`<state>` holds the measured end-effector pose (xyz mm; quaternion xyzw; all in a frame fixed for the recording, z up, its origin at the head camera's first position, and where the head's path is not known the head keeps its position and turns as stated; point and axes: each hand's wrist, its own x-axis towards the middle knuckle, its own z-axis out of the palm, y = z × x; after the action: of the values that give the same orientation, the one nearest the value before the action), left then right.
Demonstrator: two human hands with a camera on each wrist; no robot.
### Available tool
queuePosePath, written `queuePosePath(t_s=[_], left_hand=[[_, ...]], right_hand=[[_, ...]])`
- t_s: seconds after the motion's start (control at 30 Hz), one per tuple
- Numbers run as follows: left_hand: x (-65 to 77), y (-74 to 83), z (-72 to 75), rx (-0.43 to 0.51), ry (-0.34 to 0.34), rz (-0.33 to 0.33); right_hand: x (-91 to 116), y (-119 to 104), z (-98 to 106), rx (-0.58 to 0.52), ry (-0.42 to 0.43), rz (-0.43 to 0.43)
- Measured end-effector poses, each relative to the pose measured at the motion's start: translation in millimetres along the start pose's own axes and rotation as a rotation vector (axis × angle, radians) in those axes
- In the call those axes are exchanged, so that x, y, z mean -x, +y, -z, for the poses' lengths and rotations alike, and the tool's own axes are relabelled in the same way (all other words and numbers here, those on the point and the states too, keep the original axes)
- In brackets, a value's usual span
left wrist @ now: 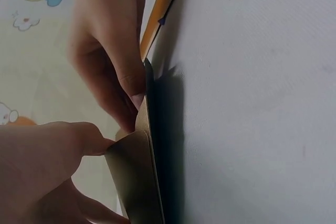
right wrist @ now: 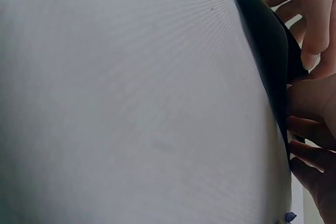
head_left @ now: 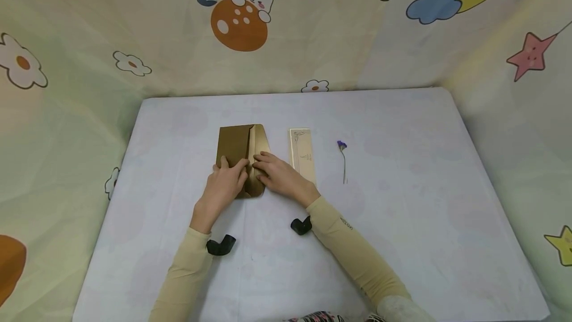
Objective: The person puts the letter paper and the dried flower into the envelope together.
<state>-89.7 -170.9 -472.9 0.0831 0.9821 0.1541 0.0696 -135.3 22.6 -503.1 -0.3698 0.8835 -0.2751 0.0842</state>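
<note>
Apparently, the left hand (head_left: pixel 223 185)'s grip is pinching the pocket edge of the gold envelope (head_left: pixel 233 143), which is lying beneath both hands on the tabletop (head_left: pixel 402 212); whether the right hand (head_left: pixel 285 177) is clamping the flap (head_left: pixel 260 138), one cannot tell. Uneven pulling could be risking creases or a tear.

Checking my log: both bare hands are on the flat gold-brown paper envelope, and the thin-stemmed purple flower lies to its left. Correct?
Wrong side: in the head view, the purple flower lies right of the envelope. The rest stands.
</note>
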Motion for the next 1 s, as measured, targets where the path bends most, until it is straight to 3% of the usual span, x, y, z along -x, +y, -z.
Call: queuePosePath(t_s=[0.13,0.3,0.57,1.0], left_hand=[[-0.6,0.6,2.6,0.003,-0.036,0.0],[-2.7,-3.7,10.4,0.007,-0.13,-0.008],[-6.1,-10.9,28.5,0.039,-0.268,-0.071],[-4.0,-9.8,24.1,0.006,-0.247,-0.062]], right_hand=[[0,1,0,0.01,-0.002,-0.007],[-1,1,0,0.017,-0.011,-0.014],[-1,2,2,0.011,-0.01,-0.015],[0,-1,4,0.031,-0.037,-0.022]])
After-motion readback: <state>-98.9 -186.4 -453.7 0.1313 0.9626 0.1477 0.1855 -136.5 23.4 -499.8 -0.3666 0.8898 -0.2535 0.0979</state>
